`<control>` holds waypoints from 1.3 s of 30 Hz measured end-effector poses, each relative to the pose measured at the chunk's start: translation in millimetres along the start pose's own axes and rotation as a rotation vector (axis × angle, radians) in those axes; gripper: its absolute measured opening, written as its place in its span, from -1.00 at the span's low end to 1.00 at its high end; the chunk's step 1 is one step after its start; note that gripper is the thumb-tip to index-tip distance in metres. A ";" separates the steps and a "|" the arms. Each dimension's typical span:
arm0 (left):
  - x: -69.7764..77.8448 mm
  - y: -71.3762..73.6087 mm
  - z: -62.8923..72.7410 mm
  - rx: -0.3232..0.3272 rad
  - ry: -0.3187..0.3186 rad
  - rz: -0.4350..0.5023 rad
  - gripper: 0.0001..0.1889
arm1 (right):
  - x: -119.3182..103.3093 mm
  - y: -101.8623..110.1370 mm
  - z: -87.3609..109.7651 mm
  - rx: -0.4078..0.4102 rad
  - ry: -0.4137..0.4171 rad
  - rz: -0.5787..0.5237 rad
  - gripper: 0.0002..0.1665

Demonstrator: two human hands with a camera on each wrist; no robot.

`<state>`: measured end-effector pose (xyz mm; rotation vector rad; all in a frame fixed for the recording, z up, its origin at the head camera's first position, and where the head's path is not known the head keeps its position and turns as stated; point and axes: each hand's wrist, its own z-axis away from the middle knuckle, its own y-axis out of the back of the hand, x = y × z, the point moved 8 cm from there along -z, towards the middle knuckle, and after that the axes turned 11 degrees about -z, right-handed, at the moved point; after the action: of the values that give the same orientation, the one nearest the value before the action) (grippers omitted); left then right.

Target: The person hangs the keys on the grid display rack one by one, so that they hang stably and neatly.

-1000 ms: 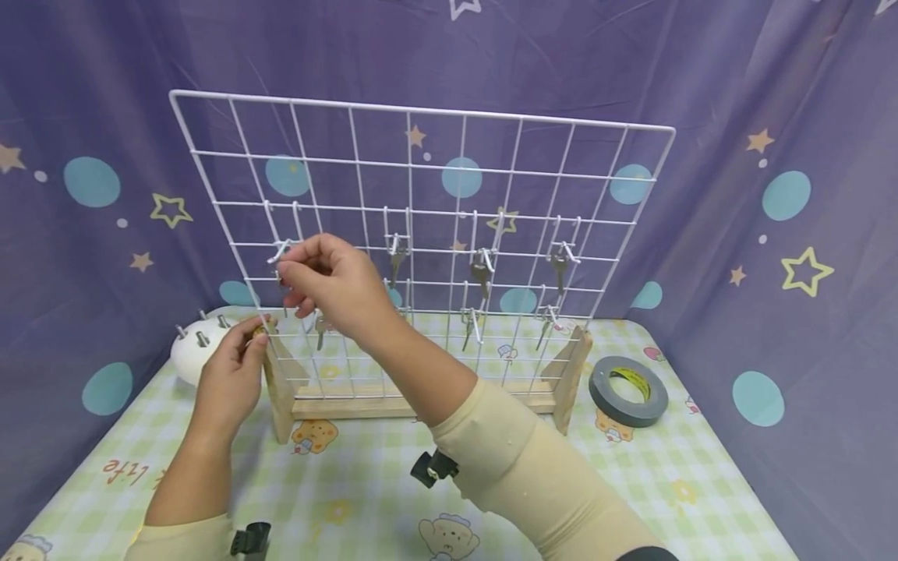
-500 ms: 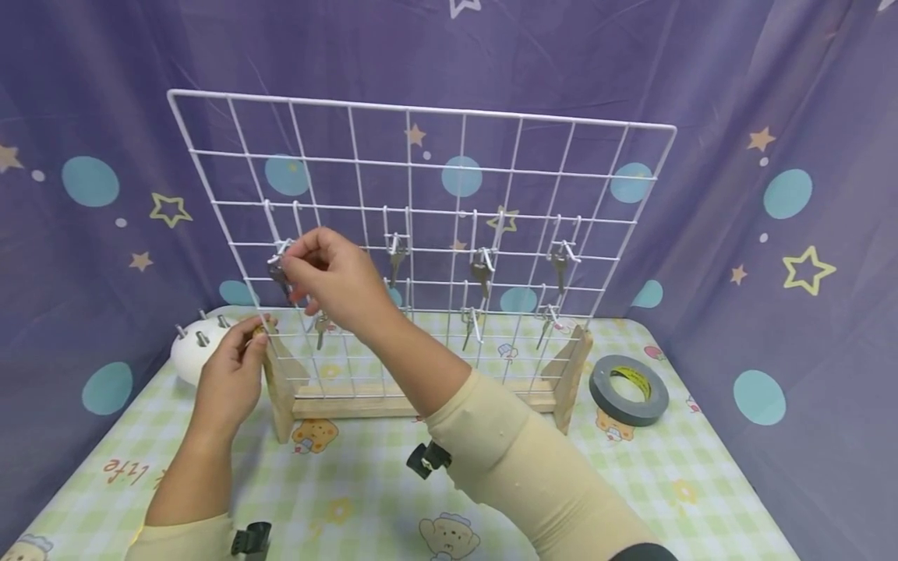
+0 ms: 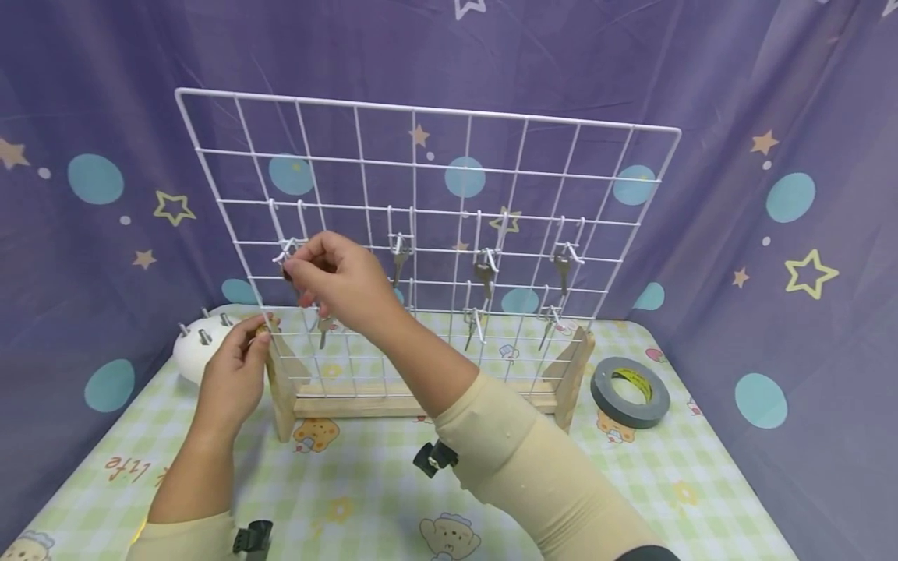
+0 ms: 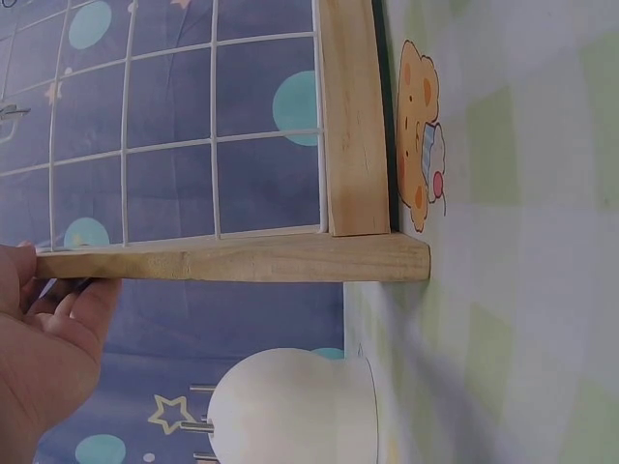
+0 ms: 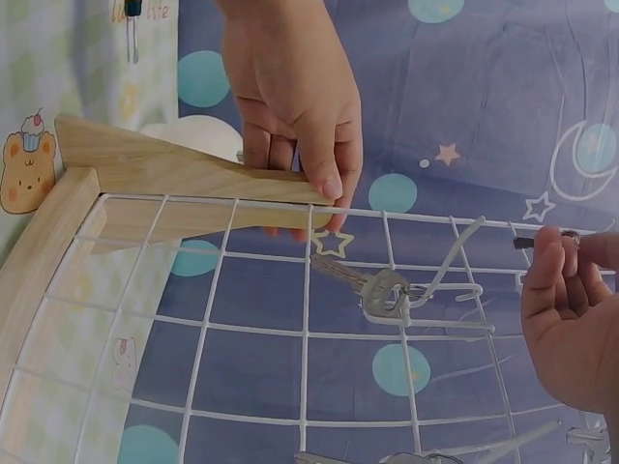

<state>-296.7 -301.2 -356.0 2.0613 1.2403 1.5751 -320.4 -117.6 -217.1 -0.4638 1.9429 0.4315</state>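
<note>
My left hand [image 3: 230, 382] grips the upper end of the wooden side post [image 4: 242, 259] of a rack; its thumb lies on the wood in the right wrist view. A white wire grid [image 3: 414, 111] stands upright in this rack. With thumb and fingertips my right hand [image 3: 351, 282] pinches a key [image 5: 523, 243], mostly hidden by the fingers, right at the upper-left hook [image 3: 286, 251]. Other hooks carry keys in two rows, such as an upper key [image 3: 485, 269]. Below the right hand, a lower-row key [image 5: 383, 290] hangs from its hook.
A grey roll of tape [image 3: 605, 397] lies right of the rack. Behind the left hand sits a white rounded object [image 3: 192, 357] with several metal pegs. A checked cloth [image 3: 379, 483] covers the table; a purple curtain [image 3: 561, 62] surrounds it.
Half a second ago the key showed left of the right fingertips below the hook; now the fingers cover most of it. The left hand keeps its grip on the post. The view shifts slightly.
</note>
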 end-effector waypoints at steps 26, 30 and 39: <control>1.0 -0.5 -0.1 0.011 -0.002 -0.008 -0.54 | 7.9 8.1 -6.0 0.163 -0.009 0.048 -0.85; 0.6 -1.0 -0.5 0.014 -0.004 -0.005 -0.54 | 8.7 9.6 -2.9 0.155 -0.002 0.048 -0.85; -0.2 -0.1 -0.3 0.016 0.002 -0.009 -0.53 | -7.0 -0.2 21.9 0.019 0.063 0.072 -0.85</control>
<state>-297.0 -301.4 -356.1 2.0613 1.2655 1.5689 -300.6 -106.1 -219.4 -0.4006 2.0278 0.4487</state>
